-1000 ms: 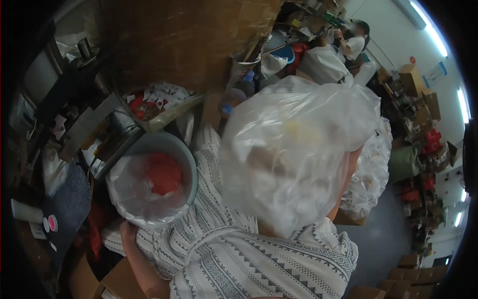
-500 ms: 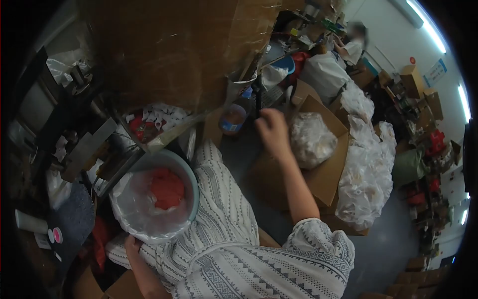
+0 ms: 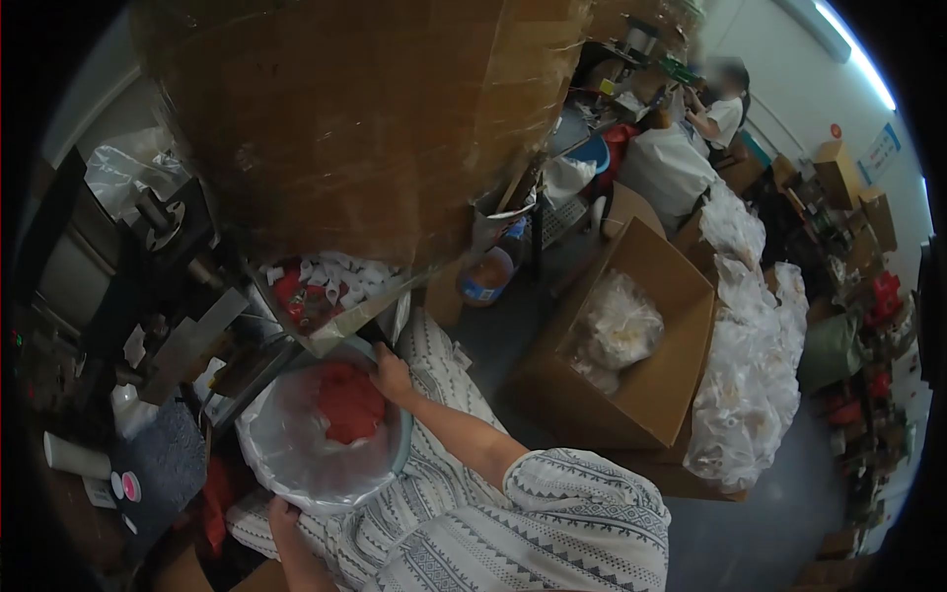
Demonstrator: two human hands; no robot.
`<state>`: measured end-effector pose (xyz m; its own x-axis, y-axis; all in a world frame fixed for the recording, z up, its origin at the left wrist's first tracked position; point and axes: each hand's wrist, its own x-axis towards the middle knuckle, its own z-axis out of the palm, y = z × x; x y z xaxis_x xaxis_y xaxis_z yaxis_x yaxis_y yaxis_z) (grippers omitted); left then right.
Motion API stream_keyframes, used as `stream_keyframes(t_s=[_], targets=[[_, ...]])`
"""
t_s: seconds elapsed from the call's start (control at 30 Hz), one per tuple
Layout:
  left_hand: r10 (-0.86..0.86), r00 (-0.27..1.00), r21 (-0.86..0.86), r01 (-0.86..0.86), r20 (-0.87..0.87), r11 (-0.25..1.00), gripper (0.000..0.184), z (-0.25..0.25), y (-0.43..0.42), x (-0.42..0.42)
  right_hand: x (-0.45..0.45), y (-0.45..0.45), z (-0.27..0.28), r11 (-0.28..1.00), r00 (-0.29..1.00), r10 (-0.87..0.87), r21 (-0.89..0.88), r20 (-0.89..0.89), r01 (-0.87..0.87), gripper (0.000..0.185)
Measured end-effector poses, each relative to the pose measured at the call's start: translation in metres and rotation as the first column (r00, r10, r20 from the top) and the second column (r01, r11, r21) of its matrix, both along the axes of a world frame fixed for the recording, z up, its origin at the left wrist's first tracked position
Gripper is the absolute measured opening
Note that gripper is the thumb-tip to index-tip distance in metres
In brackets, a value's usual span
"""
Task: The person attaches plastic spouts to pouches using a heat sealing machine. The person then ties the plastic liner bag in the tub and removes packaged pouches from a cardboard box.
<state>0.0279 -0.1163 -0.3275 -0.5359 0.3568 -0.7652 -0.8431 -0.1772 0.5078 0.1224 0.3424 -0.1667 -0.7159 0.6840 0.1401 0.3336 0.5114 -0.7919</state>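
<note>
A light blue-grey bucket [image 3: 402, 434] lined with a clear plastic bag [image 3: 286, 444] rests against my lap, and a red heap [image 3: 351, 403] lies inside it. My right hand [image 3: 392, 375] is closed on the bucket's upper right rim. At the lower rim, my left hand [image 3: 283, 515] grips the edge by the bag's overhang, its fingers partly hidden. Just above the bucket, a tray [image 3: 340, 333] holds small white and red pieces. To the right, an open cardboard box [image 3: 651, 395] contains a filled clear plastic bag [image 3: 621, 321].
A big taped cardboard box [image 3: 355, 128] blocks the upper middle. Dark machine parts [image 3: 163, 227] stand at left, near a white cup [image 3: 74, 456]. A labelled bottle [image 3: 486, 276] is behind my knee. Filled plastic bags [image 3: 745, 385] line the right. Another person [image 3: 723, 113] works far off.
My right hand has moved from beside the open box, left and down to the bucket rim. The plastic bag in the box sits lower. My left hand stays at the bucket.
</note>
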Motion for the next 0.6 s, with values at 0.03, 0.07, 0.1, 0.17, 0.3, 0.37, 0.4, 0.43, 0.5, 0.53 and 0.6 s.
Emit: stream_keyframes(t_s=[0.03,0.07,0.1,0.17,0.3,0.37,0.4,0.43,0.5,0.53,0.6], targets=[[-0.002,1.0,-0.004,0.002,0.001,1.0,0.034,0.0,0.0,-0.002,-0.001,0.001,0.001,1.0,1.0,-0.002,-0.004,0.001,0.002,0.041],[0.071,0.996,-0.056,-0.067,0.059,0.996,0.033,0.001,0.0,-0.003,-0.005,0.003,0.003,1.0,1.0,-0.008,-0.012,0.005,0.008,0.041],[0.145,0.983,-0.116,-0.132,0.113,0.985,0.032,0.003,-0.002,-0.005,-0.008,0.003,0.005,1.0,1.0,-0.015,-0.022,0.009,0.015,0.041],[0.131,0.987,-0.006,-0.131,0.096,0.991,0.031,0.009,-0.011,-0.003,-0.014,0.005,0.008,0.999,1.0,-0.025,-0.037,0.01,0.025,0.041],[0.164,0.969,-0.103,-0.185,-0.185,0.977,0.027,0.061,-0.018,0.004,-0.028,0.008,0.005,0.998,0.999,-0.044,-0.038,0.03,0.045,0.041],[0.134,0.89,-0.295,-0.282,-0.436,0.913,0.025,0.12,-0.006,0.012,-0.031,0.006,0.0,0.998,0.998,-0.052,-0.023,0.038,0.053,0.044],[0.095,0.832,-0.376,-0.346,-0.547,0.86,0.024,0.13,-0.006,0.015,-0.032,0.005,-0.002,0.998,0.997,-0.059,-0.007,0.044,0.059,0.046],[0.099,0.834,-0.38,-0.349,-0.542,0.857,0.024,0.125,-0.02,0.009,-0.033,0.004,-0.003,0.999,0.997,-0.053,-0.01,0.051,0.053,0.046],[0.034,0.767,-0.485,-0.439,-0.641,0.757,0.023,0.12,-0.066,0.006,-0.035,-0.003,-0.009,0.992,0.992,-0.122,0.036,0.017,0.122,0.057],[0.035,0.722,-0.527,-0.537,-0.691,0.658,0.022,0.148,-0.044,0.018,-0.034,-0.002,-0.014,0.994,0.995,-0.099,0.045,0.018,0.098,0.061],[0.05,0.661,-0.507,-0.619,-0.748,0.6,0.023,0.111,-0.083,0.025,-0.03,0.001,-0.029,0.987,0.998,-0.06,0.148,-0.001,0.059,0.068]])
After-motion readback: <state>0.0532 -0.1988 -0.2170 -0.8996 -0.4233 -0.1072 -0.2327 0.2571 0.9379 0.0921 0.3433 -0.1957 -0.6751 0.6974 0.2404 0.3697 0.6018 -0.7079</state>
